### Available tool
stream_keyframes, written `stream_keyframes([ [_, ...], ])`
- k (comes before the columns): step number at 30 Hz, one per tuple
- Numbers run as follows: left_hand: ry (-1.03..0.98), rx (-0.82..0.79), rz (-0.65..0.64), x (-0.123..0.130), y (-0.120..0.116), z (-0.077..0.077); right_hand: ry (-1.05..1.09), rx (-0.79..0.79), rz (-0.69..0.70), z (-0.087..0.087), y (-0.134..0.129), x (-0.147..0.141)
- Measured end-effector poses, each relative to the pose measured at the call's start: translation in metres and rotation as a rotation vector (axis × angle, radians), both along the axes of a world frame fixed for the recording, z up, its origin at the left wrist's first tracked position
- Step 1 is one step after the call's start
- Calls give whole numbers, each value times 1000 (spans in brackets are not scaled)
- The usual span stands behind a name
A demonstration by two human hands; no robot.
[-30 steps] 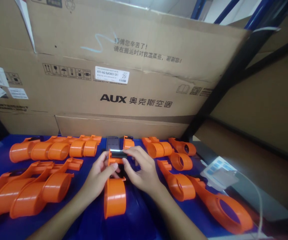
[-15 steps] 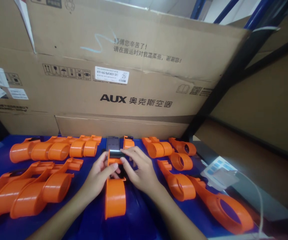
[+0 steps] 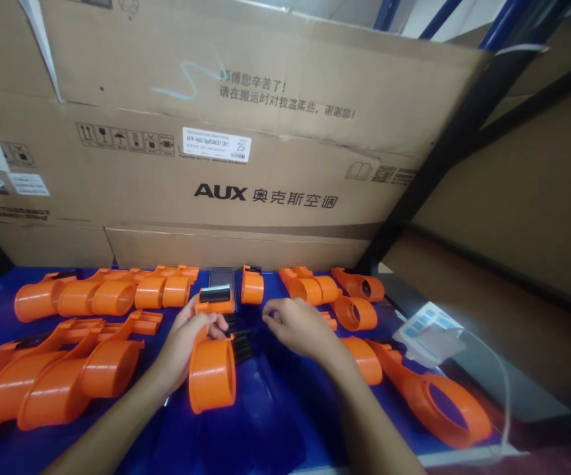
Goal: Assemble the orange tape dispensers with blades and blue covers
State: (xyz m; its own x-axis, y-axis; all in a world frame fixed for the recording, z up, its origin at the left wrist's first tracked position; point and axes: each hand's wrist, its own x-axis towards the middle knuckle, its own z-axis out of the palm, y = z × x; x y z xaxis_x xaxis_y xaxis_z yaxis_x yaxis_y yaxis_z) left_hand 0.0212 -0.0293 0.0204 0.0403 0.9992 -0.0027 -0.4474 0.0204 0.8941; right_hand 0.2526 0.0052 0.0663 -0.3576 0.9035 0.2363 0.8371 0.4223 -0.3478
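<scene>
My left fingers gripped an orange dispenser above the desk; my right fingers curled apart, whether empty I couldn't tell. Other dispensers flanked it, and a cardboard box blocked the back.

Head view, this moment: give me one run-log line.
left hand: holds orange piece with toothed strip; right hand: curled, apart from it; blue surface: other orange pieces both sides

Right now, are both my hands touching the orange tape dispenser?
No, your left hand grips the orange tape dispenser, but a visible gap separates your right hand from it.
</scene>
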Motion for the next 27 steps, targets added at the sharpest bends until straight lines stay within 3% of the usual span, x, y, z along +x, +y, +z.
stream_keyframes([
  [6, 43, -26, 9, 2, 1, -3, -274, -74, -114, -6, 1, 7],
  [15, 25, -35, 10, 2, 0, 0, -321, -45, -35, -2, -4, 2],
  [23, 19, -24, -4, 1, 1, -2, 17, -21, 81, 19, -9, 14],
  [27, 33, -35, -4, 1, 1, -2, 207, 12, 142, 18, -4, 8],
])
